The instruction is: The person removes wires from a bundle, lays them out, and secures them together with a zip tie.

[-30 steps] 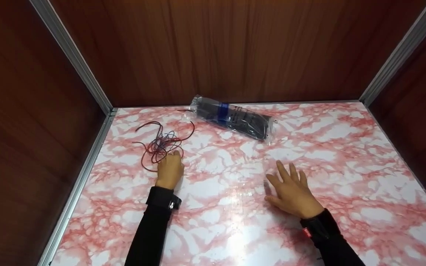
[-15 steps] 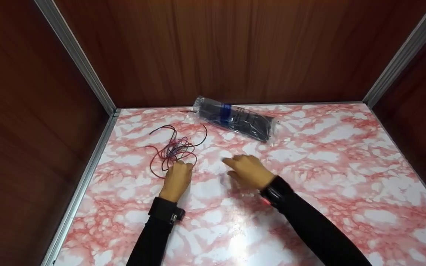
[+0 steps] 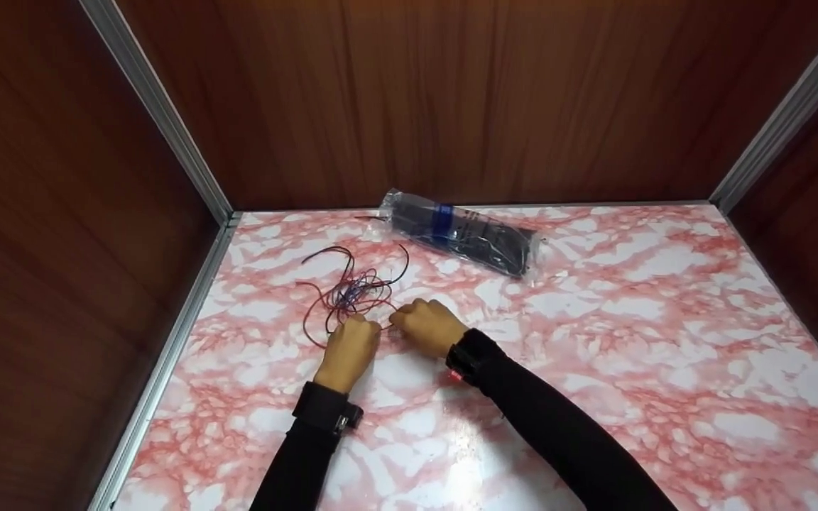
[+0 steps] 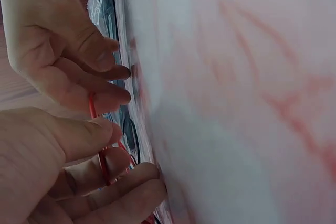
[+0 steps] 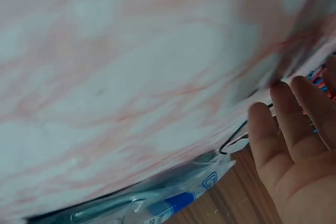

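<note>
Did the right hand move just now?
Yes, the right hand went left: it was past the right end of the bag, now it's in front of the bag's left half.

Right hand (image 3: 429, 328): swung in from its spread-fingered place over the right of the tabletop (image 3: 664, 319); now just beside the left hand (image 3: 351, 348); fingers curled, meeting a red wire (image 4: 103, 167);
Right sleeve (image 3: 551, 419): slants further inward;
Wire tangle (image 3: 356, 291): shifted slightly rightward; left hand drawn slightly nearer the person.
</note>
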{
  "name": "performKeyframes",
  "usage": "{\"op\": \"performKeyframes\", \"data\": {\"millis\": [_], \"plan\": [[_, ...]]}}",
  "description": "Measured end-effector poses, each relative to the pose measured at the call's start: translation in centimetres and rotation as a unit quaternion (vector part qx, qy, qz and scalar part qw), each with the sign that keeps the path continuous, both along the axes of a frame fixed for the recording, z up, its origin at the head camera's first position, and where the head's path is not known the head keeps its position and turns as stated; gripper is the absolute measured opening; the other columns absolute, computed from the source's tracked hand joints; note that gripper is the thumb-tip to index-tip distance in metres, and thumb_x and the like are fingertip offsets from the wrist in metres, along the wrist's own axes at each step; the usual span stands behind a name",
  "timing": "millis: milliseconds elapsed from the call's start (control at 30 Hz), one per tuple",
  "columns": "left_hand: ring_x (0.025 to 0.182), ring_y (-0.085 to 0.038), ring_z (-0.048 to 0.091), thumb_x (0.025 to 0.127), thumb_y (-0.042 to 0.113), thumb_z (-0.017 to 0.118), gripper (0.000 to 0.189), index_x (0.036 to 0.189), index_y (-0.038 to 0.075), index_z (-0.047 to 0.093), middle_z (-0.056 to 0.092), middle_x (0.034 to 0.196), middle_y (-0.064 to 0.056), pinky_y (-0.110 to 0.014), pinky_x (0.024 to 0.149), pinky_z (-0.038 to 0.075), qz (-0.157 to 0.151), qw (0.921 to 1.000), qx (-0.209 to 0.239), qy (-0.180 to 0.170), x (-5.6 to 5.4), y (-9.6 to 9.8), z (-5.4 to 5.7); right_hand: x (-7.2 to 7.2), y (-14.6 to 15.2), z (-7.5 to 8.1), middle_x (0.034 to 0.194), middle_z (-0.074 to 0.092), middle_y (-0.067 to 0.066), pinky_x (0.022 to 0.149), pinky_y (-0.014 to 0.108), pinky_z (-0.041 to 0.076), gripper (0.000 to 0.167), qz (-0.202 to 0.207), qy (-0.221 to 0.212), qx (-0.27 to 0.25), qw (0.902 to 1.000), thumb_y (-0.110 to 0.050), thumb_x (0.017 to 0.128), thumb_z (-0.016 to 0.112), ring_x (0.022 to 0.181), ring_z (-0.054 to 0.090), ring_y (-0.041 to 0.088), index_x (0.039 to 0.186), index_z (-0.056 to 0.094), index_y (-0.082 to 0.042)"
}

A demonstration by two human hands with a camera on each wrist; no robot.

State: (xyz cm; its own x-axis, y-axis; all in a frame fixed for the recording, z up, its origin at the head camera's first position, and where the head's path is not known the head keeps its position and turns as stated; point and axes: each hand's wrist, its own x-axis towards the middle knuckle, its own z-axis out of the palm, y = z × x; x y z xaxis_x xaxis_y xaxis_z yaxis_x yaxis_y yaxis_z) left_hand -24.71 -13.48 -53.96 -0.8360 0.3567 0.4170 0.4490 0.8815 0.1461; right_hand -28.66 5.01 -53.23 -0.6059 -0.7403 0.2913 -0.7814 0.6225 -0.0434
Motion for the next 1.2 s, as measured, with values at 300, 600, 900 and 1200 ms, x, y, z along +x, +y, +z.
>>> {"op": "performKeyframes", "data": {"millis": [300, 600, 900, 1200], "plan": [[0.062, -0.038, 0.064, 0.079, -0.003, 0.064, 0.016, 0.065, 0.003, 0.065, 0.063, 0.068, -0.019, -0.048, 0.053, 0.052, 0.067, 0.9972, 0.021, -0.025, 0.2, 0.4, 0.6, -0.8, 0.7, -0.2, 0.076, 0.062, 0.002, 0.058, 0.038, 0.044, 0.007, -0.004, 0.102, 0.032, 0.9942, -0.008, 0.082, 0.067, 0.070, 0.059, 0.024, 0.082, 0.064, -0.015], [0.066, -0.041, 0.066, 0.081, -0.003, 0.064, 0.013, 0.069, 0.001, 0.067, 0.065, 0.071, -0.022, -0.049, 0.056, 0.053, 0.089, 0.9951, 0.031, -0.031, 0.2, 0.0, 0.7, -1.9, 2.5, 0.0, 0.076, 0.065, 0.005, 0.062, 0.040, 0.047, 0.011, 0.000, 0.083, -0.018, 0.9964, -0.003, 0.082, 0.063, 0.070, 0.061, 0.026, 0.077, 0.063, -0.012], [0.063, -0.042, 0.065, 0.082, -0.002, 0.064, 0.015, 0.068, 0.002, 0.068, 0.066, 0.072, -0.023, -0.050, 0.052, 0.052, 0.093, 0.9943, 0.037, -0.038, 0.2, -0.7, 1.0, -2.4, 4.7, 0.3, 0.077, 0.062, 0.007, 0.062, 0.040, 0.045, 0.013, -0.010, 0.115, -0.014, 0.9932, 0.000, 0.081, 0.063, 0.071, 0.058, 0.027, 0.085, 0.068, -0.012], [0.055, -0.039, 0.063, 0.083, 0.006, 0.064, 0.016, 0.067, 0.005, 0.067, 0.064, 0.066, -0.018, -0.049, 0.043, 0.048, 0.082, 0.9963, -0.024, -0.013, 1.6, 0.6, 0.8, -2.2, 4.8, 0.0, 0.091, 0.070, 0.011, 0.082, 0.036, 0.051, 0.024, 0.021, -0.025, -0.138, 0.9900, 0.015, 0.082, 0.057, 0.087, 0.065, 0.026, 0.094, 0.071, -0.001]]}}
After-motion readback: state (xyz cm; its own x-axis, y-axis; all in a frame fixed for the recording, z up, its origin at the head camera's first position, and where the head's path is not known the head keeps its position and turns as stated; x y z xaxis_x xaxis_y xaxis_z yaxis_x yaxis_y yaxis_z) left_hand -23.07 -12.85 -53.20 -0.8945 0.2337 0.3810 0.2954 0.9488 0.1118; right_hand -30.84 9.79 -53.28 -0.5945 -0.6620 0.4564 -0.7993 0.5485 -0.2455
